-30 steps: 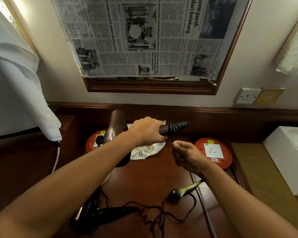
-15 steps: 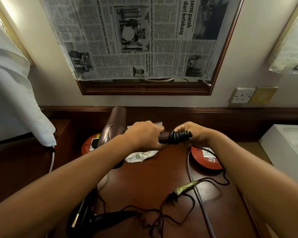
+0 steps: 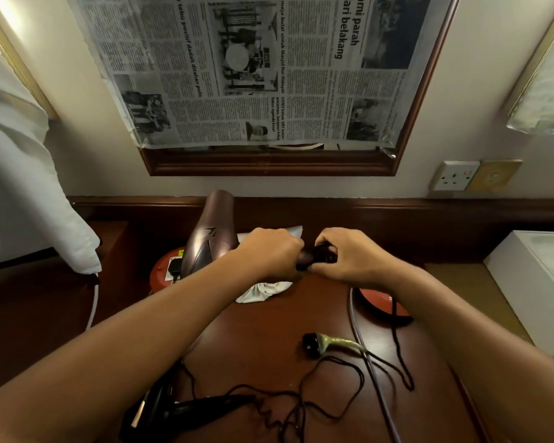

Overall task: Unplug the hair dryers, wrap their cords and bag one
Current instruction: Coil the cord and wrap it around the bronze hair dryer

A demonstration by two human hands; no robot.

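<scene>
- The dark wooden desk (image 3: pixel 269 327) fills the lower half of the view and serves as the landmark; above its back edge hangs a wood-framed mirror (image 3: pixel 269 164) covered with a sheet of newspaper (image 3: pixel 253 68).
- A white cloth (image 3: pixel 23 193) hangs at the desk's left end, and a white box (image 3: pixel 531 282) sits off its right end.
- The brown hair dryer (image 3: pixel 210 235) is held up over the back of the desk, barrel pointing toward the wall and handle running to the right.
- The left hand (image 3: pixel 269 251) is wrapped around that dryer's handle.
- The right hand (image 3: pixel 346 254) is closed around the handle's end just beside the left hand, where dark coils of cord (image 3: pixel 320 255) show; a strand hangs from it down to the desk.
- A black hair dryer (image 3: pixel 186 410) lies on the near edge of the desk, partly under the left forearm, its loose black cord (image 3: pixel 330 388) sprawled to the right.
- A red round socket reel (image 3: pixel 165 273) sits on the desk behind the brown dryer with a black plug in it; a second red reel (image 3: pixel 381 302) shows beneath the right wrist.
- A white drawstring bag (image 3: pixel 263 289) lies on the desk under the hands.
- A black plug (image 3: pixel 312 343) with a greenish wrapped stem lies free mid-desk.
- A white wall socket (image 3: pixel 454 175) is mounted above the desk's right rear.
</scene>
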